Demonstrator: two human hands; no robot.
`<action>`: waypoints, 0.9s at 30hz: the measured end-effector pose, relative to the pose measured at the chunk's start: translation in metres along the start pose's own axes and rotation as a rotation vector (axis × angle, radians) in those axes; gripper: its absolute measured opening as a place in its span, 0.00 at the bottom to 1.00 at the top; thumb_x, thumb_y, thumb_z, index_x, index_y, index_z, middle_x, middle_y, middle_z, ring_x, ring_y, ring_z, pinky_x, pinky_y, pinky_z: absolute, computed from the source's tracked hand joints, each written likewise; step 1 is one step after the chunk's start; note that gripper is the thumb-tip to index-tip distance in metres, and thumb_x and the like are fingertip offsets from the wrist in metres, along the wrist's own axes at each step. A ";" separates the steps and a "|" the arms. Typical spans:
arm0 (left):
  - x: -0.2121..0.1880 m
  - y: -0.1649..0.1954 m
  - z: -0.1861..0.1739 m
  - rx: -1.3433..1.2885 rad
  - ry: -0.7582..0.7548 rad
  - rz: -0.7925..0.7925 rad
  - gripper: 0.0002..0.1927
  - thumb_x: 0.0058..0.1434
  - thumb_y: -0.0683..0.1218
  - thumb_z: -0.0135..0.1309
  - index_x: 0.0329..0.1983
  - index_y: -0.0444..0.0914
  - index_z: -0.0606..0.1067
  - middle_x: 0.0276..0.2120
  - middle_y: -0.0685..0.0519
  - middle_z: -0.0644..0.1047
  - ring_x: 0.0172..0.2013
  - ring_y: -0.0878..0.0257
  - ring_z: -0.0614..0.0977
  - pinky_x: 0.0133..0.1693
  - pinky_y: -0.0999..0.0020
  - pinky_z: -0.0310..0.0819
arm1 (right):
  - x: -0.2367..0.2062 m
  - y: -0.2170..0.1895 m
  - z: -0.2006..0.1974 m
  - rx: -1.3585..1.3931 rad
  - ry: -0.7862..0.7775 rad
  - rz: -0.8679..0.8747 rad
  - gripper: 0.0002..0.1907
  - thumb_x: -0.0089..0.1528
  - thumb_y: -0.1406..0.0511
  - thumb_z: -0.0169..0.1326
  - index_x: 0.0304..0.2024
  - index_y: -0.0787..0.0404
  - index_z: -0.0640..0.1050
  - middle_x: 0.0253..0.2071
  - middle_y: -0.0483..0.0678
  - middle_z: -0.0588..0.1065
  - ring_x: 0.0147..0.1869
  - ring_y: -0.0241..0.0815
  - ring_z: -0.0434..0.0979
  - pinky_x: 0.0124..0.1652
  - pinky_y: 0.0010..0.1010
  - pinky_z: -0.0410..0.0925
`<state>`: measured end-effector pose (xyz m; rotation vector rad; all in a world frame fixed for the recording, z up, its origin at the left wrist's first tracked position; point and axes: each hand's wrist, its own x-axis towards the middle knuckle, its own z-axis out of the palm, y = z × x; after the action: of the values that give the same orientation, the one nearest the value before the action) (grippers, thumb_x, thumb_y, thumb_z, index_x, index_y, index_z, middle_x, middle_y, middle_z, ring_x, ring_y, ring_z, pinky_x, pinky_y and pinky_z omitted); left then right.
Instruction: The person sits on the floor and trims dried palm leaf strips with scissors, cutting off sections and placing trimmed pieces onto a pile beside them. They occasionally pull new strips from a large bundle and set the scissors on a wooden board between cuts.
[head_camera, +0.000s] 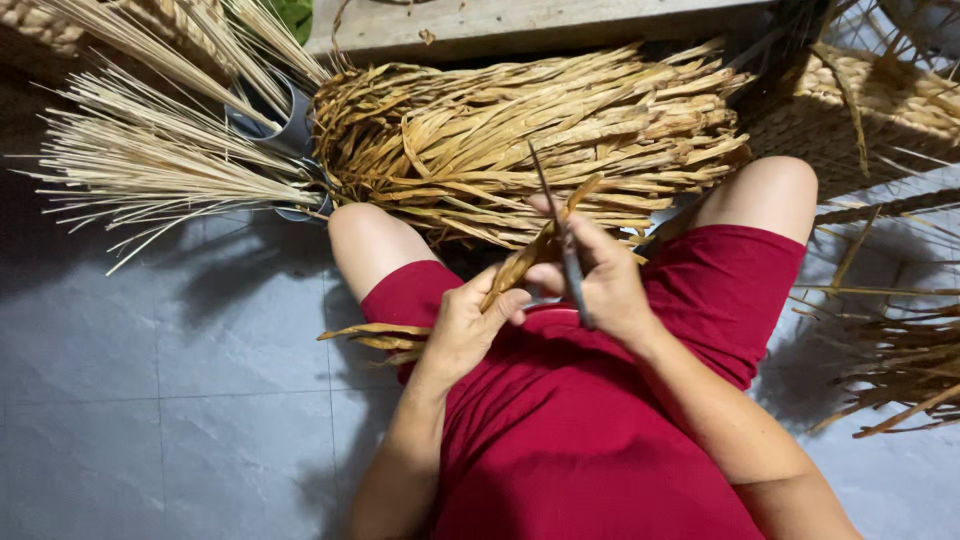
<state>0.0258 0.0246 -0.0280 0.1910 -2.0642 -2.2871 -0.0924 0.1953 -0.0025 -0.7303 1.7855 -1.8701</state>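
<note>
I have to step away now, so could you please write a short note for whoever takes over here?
Left hand: shut on a dried leaf strip lying across the lap.
Right hand: shut on a thin dark metal tool, which looks like scissors, set against the same strip.
Big bundle of dried strips on the floor ahead of the knees; pale thin sticks to the left; woven basket to the right.
Done: one strip in hand.
Left: the bundle looks largely untouched.
</note>
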 end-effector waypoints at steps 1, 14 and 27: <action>-0.001 -0.003 -0.002 -0.022 0.000 -0.031 0.16 0.77 0.48 0.55 0.57 0.30 0.76 0.36 0.54 0.77 0.36 0.73 0.74 0.39 0.76 0.71 | 0.001 0.003 -0.007 -0.019 0.026 -0.033 0.36 0.62 0.73 0.63 0.71 0.62 0.65 0.53 0.49 0.75 0.44 0.31 0.76 0.42 0.23 0.71; -0.011 0.018 -0.018 -0.224 0.325 -0.042 0.13 0.70 0.47 0.54 0.47 0.33 0.80 0.37 0.59 0.83 0.23 0.76 0.68 0.26 0.78 0.60 | -0.039 0.016 -0.046 -0.233 -0.193 0.053 0.45 0.56 0.60 0.67 0.72 0.59 0.62 0.61 0.52 0.73 0.45 0.35 0.78 0.47 0.28 0.72; -0.014 -0.007 -0.010 -0.162 0.172 -0.101 0.14 0.73 0.50 0.52 0.45 0.34 0.80 0.20 0.63 0.68 0.21 0.76 0.66 0.24 0.77 0.58 | -0.034 0.004 -0.022 -0.551 -0.235 -0.140 0.44 0.53 0.50 0.68 0.67 0.57 0.69 0.60 0.58 0.75 0.54 0.53 0.78 0.50 0.37 0.72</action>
<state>0.0415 0.0175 -0.0355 0.4753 -1.8176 -2.3860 -0.0814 0.2335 -0.0093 -1.2387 2.1484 -1.2942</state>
